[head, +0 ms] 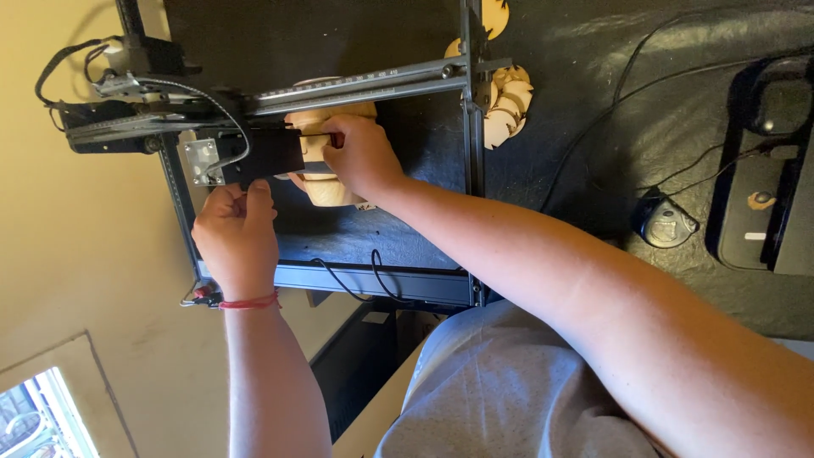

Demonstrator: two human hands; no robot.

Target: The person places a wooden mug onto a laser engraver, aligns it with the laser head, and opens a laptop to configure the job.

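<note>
Two hands on this one, both right up at the black laser head (264,155) of a frame-style engraver. The left hand (236,227) is curled against the lower edge of that black block, fingers closed on it as far as I can see, steadying it by the little silver plate (203,161). The right hand (360,155) comes in from the other side, fingertips pinched on something at the head's end, right over the pale wooden piece (329,188). Can't tell if it's pinching the wood itself or a small part on the head, the knuckles hide it.

The wooden piece sits on the dark bed (373,229) directly under the head, partly covered by it and by the right hand, with the metal crossbar (373,83) running just past it.

My take on doing this bit well: let the left hand do the holding so the head doesn't slide along the rail, and keep the right hand's move small and light. Looks to me like a lining-up or height-setting job, so nudging the wood would spoil it. I'd also watch the cable (222,110) looping off the head, it's close to the left hand's knuckles and easy to snag.

Off to the side there's a stack of cut wooden discs (507,106) at the frame's corner, and a black mouse (666,222) well apart on the dark mat
</note>
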